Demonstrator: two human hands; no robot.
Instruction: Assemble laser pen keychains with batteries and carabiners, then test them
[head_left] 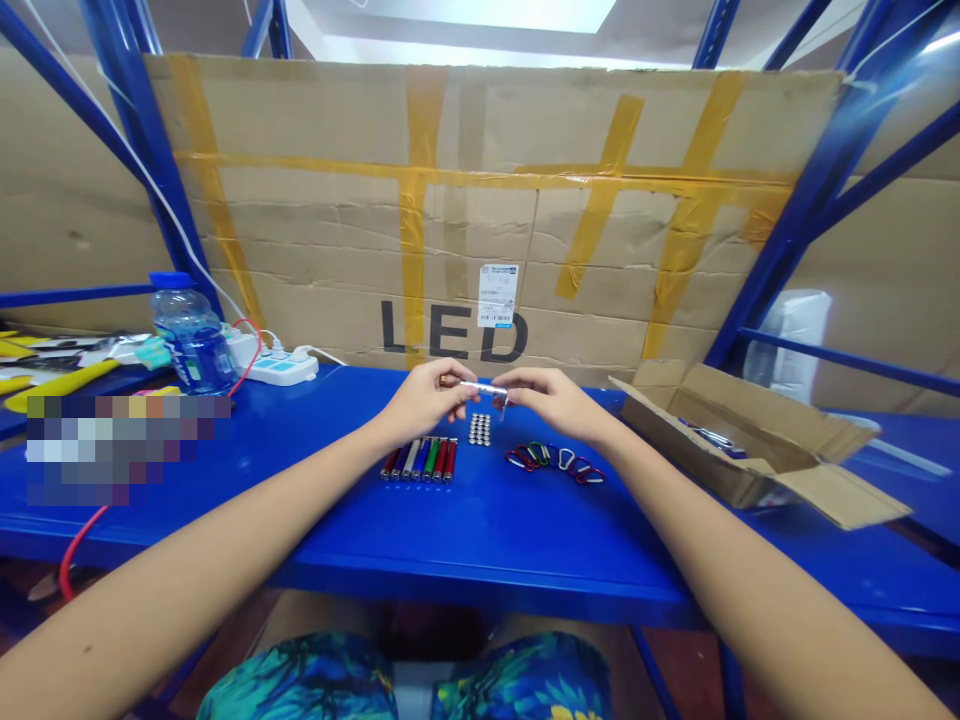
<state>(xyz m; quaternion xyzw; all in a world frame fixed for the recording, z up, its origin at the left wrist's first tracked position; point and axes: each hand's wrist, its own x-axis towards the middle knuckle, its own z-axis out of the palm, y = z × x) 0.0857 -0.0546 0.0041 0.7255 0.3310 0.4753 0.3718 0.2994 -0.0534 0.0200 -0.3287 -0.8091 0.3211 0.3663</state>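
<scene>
My left hand [426, 402] pinches one end of a slim silver mini flashlight [484, 388], where a brownish tip shows between the fingers. At its other end, the fingers of my right hand [546, 396] are closed on the same tube, and a small piece hangs just below them. Beneath my hands, several button cells [480, 430] lie in neat rows on the blue table [480, 540]. A row of red, silver, blue and green mini flashlights [418, 460] sits to their left. Several coloured carabiners [566, 459] form a curve at the right.
An open cardboard box [720, 430] with slim items inside stands at right. At left are a blue-capped bottle [191, 335], a white power strip [279, 367] and a red cable [79, 545]. A large taped carton [337, 240] rises behind, between blue rack posts [787, 240].
</scene>
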